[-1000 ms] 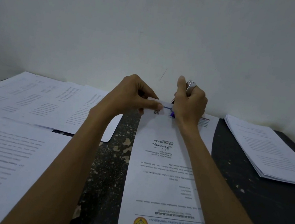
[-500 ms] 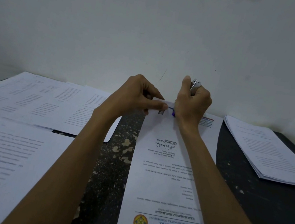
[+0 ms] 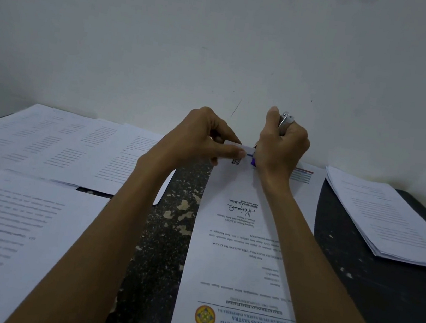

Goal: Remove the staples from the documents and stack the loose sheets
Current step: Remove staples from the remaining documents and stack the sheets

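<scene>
Stapled document (image 3: 235,246): lies lengthwise at the centre of the dark speckled desk (image 3: 165,237). Its letterhead and round yellow crest are at the near end, with the print upside down from the person's side. The far end reaches almost to the wall and is lifted a little by the pinch. Left hand (image 3: 201,138): fingers (image 3: 231,153) pinch the document's far edge, just above a small square code printed there. Right hand (image 3: 282,149): clenched round a slim tool (image 3: 285,120), metal end sticking up past the knuckles, purple tip down at the same far edge, just beside the left fingertips. The staple itself is too small to make out. Both forearms stretch out over the desk, the right one crossing the document. To the right, apart from it: a squared stack of sheets (image 3: 395,222). To the left: printed pages (image 3: 58,145) spread overlapping toward the wall, and a nearer printed sheet (image 3: 5,228) at the near left. Plain white wall (image 3: 223,39) behind.
</scene>
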